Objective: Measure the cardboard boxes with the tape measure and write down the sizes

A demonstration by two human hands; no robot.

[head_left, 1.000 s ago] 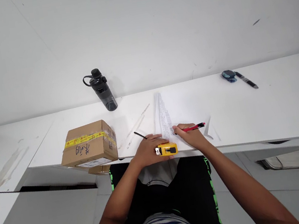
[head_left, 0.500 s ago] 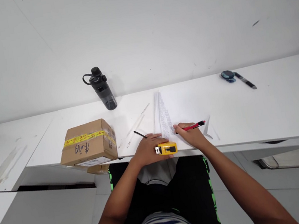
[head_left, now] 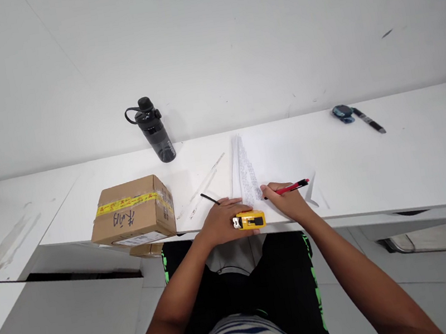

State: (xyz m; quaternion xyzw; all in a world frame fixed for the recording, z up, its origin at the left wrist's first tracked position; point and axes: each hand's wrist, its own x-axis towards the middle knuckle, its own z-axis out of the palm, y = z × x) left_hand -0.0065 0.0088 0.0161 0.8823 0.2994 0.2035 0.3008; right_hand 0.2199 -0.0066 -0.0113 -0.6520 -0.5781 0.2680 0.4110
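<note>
My left hand (head_left: 218,221) is closed around a yellow tape measure (head_left: 250,219) at the white table's front edge (head_left: 361,211). A strip of white lace (head_left: 246,172) runs away from the tape measure toward the wall. My right hand (head_left: 285,200) pinches a red pen (head_left: 289,187) whose tip rests beside the near end of the lace. A thin black stick (head_left: 209,198) lies on the table just past my left hand.
A taped cardboard box (head_left: 133,211) sits at the left of the table, with a dark water bottle (head_left: 155,129) behind it near the wall. A small blue object (head_left: 342,112) and a black pen (head_left: 368,120) lie far right. The wall stands close behind.
Both hands stay where they were on the tape measure and pen. Only the camera has shifted slightly.
</note>
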